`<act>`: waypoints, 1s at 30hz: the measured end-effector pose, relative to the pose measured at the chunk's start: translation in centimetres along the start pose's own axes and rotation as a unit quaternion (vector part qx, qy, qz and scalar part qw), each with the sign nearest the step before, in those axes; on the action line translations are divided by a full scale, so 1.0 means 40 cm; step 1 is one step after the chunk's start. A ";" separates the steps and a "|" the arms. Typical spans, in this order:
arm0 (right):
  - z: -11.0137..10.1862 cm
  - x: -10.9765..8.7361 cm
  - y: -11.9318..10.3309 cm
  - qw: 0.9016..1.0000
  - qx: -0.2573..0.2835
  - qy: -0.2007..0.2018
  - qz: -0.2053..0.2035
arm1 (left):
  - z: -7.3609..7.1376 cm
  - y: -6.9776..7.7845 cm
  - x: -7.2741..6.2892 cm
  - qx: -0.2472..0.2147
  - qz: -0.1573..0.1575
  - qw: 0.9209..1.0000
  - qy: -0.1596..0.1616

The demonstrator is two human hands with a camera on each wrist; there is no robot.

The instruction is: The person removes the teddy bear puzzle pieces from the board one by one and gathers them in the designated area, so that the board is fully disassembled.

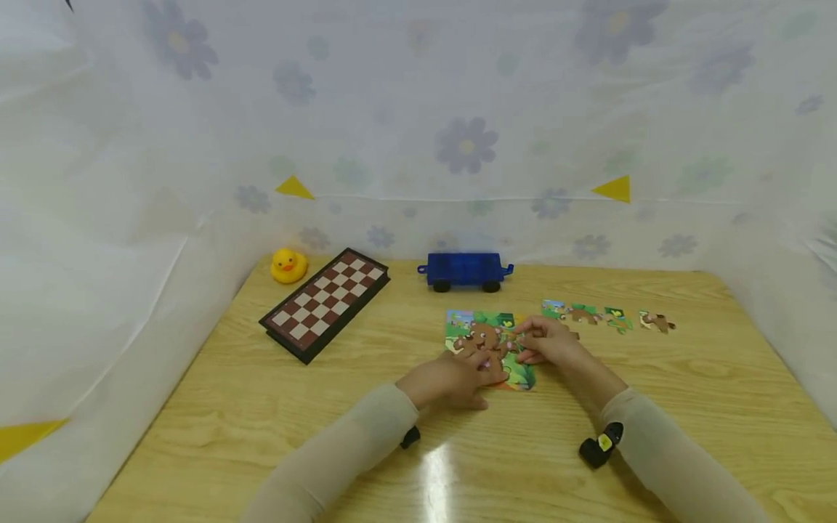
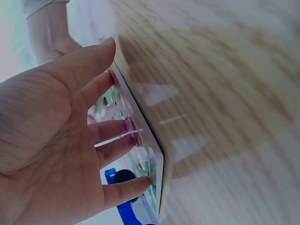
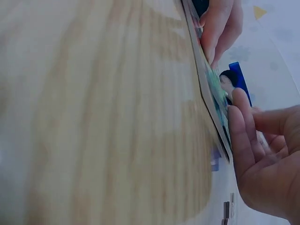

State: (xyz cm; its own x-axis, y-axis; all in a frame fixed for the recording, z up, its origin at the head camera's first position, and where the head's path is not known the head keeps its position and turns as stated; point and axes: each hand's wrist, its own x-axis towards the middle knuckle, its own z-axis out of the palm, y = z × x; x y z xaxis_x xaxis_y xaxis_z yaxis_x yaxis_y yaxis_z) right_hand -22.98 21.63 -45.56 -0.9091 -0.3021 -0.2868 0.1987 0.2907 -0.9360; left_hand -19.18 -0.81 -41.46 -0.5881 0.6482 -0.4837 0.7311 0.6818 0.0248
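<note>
A jigsaw puzzle [image 1: 480, 317] with a brown cartoon bear on green lies flat on the table. My left hand [image 1: 451, 381] rests on its lower left part, with spread fingertips touching the puzzle surface [image 2: 151, 159] in the left wrist view. At the puzzle's right side, my right hand [image 1: 549, 341] pinches a puzzle piece with curled fingers, which mostly hide it. In the right wrist view those fingers [image 3: 240, 126] lie close against the puzzle's edge. Loose puzzle pieces [image 1: 582, 314] lie in a row beyond the right hand, the farthest a brown piece [image 1: 656, 321].
At the back stands a blue toy wagon [image 1: 464, 269] with black wheels. A folded checkered board [image 1: 330, 298] lies to the left, beside a yellow rubber duck [image 1: 288, 266]. White flowered cloth [image 1: 392, 109] encloses the wooden table [image 1: 314, 428] at the back and sides.
</note>
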 end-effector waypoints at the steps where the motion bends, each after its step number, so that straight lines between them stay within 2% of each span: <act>1: 0.002 -0.001 0.000 1.000 -0.011 -0.005 -0.017 | -0.001 0.001 -0.002 0.001 -0.001 1.000 0.000; 3: 0.005 -0.005 -0.002 0.998 -0.036 -0.016 -0.050 | -0.004 0.001 -0.006 0.004 -0.004 1.000 -0.003; 6: 0.010 -0.010 -0.008 0.996 -0.060 -0.020 -0.071 | -0.007 0.004 -0.010 0.005 -0.012 1.000 -0.008; 13: 0.024 -0.020 -0.015 0.993 -0.087 -0.009 -0.082 | -0.004 0.011 -0.014 -0.011 -0.020 1.000 -0.019; 18: 0.054 -0.017 -0.037 0.986 -0.122 -0.029 -0.106 | 0.001 0.009 -0.015 0.003 -0.019 1.000 -0.014; 22: 0.059 -0.010 -0.058 0.991 -0.096 -0.028 -0.086 | 0.005 0.005 -0.013 0.006 -0.011 1.000 -0.001; 25: 0.028 -0.016 -0.062 0.996 -0.047 -0.034 -0.065 | 0.002 0.006 -0.005 -0.006 -0.007 1.000 -0.008; 27: 0.005 -0.023 -0.060 0.997 -0.020 -0.049 -0.064 | 0.000 0.007 0.001 -0.010 -0.011 1.000 -0.018; 30: -0.026 -0.033 -0.059 0.994 0.009 -0.071 -0.080 | -0.002 0.004 0.009 -0.004 -0.011 1.000 -0.016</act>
State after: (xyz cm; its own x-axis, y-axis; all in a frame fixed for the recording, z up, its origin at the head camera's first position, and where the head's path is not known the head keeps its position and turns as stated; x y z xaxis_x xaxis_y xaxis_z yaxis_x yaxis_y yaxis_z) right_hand -22.62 22.28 -42.75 -0.8686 -0.4694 -0.1586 0.0631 0.2127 -0.9751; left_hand -19.29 -0.44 -41.56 -0.5930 0.6221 -0.5112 0.7154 0.6985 0.0201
